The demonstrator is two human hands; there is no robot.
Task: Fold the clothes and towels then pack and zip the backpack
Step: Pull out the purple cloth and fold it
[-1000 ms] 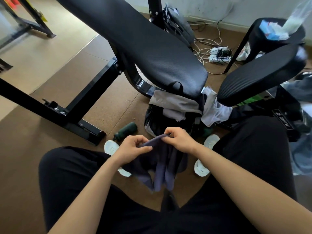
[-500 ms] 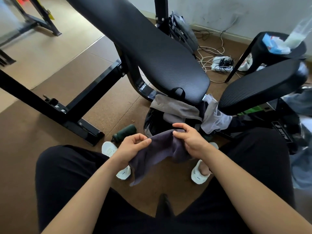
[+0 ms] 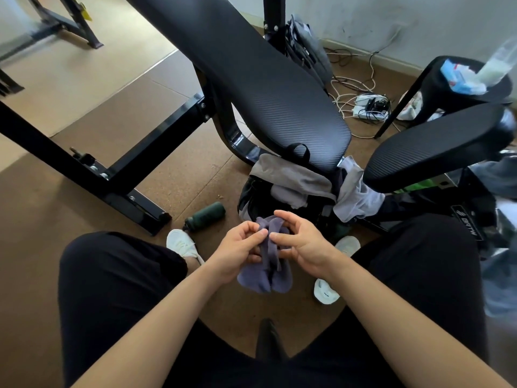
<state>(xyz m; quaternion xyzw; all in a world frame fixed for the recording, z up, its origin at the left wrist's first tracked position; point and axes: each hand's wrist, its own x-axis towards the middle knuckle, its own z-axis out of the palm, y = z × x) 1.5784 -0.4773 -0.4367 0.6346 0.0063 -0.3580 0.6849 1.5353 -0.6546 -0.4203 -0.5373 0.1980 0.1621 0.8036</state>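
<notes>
I look down between two knees in black trousers. The left hand (image 3: 237,247) and the right hand (image 3: 305,245) are close together above the floor, and both pinch a small purple-grey cloth (image 3: 265,275) – thumbs pressed against the curled fingers, with the fabric bunched between them. The lower part of the cloth hangs free under the hands in two loose lobes.

Just beyond the hands the black backpack (image 3: 247,200) stands open on the brown floor, leaning against the end of a long black bench pad (image 3: 251,79). A grey garment (image 3: 291,177) lies over the opening, and a pale garment (image 3: 355,197) hangs at its right side, under a second black pad (image 3: 436,152).

Left of the backpack a dark green bottle (image 3: 205,217) lies on its side. There is a white shoe (image 3: 183,243) beside the left hand, another white shoe (image 3: 326,292) below the right wrist. Farther back – a power strip (image 3: 369,106) with tangled cables, near the wall.
</notes>
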